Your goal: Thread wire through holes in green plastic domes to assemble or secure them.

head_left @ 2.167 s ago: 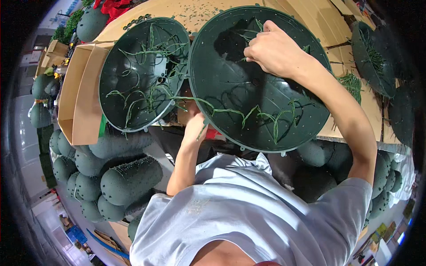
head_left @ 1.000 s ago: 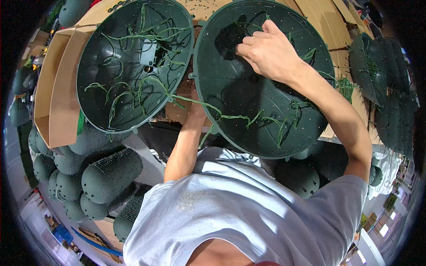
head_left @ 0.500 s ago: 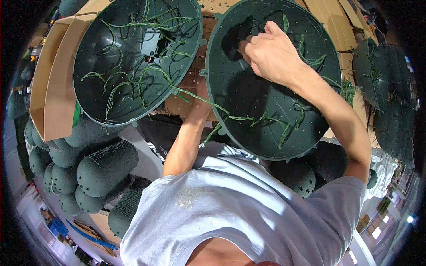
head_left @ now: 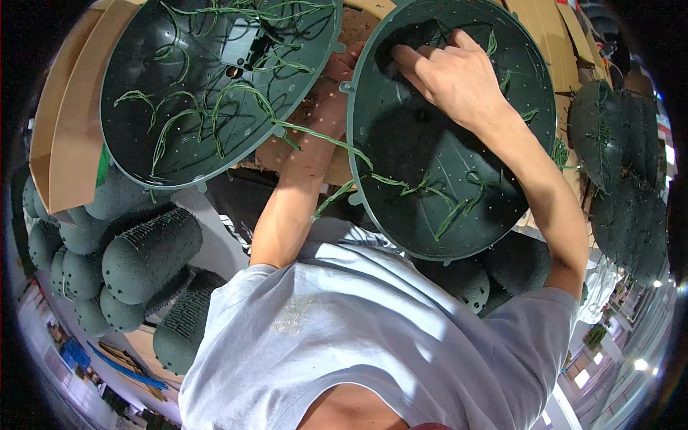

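Note:
Two dark green plastic half-shells lie side by side, hollow sides up. The right half-shell (head_left: pixel 430 208) has my right hand (head_left: pixel 455 75) inside it, its curled fingers close to the upper left wall. Whatever those fingertips pinch is hidden under the hand. My left hand (head_left: pixel 342 68) reaches up between the shells, its fingers out of sight behind the right shell's rim. Inside the left half-shell (head_left: pixel 136 72) sits a grey box (head_left: pixel 242 44) beside a hole. Twisted green wires (head_left: pixel 247 89) poke through both walls, and one strand (head_left: pixel 322 136) runs across from shell to shell.
An open cardboard box (head_left: pixel 75 107) stands at the left. Below it are piled dark green rounded shells (head_left: pixel 150 247) with studs, and more shells (head_left: pixel 512 265) sit beneath the right half-shell. At the far right are stacked dark half-shells (head_left: pixel 598 136). Flattened cardboard (head_left: pixel 541 43) covers the worktop.
My left hand has moved up along the gap between the shells. The left half-shell has shifted up and left in view, and the right one has turned slightly. My right hand stays inside it.

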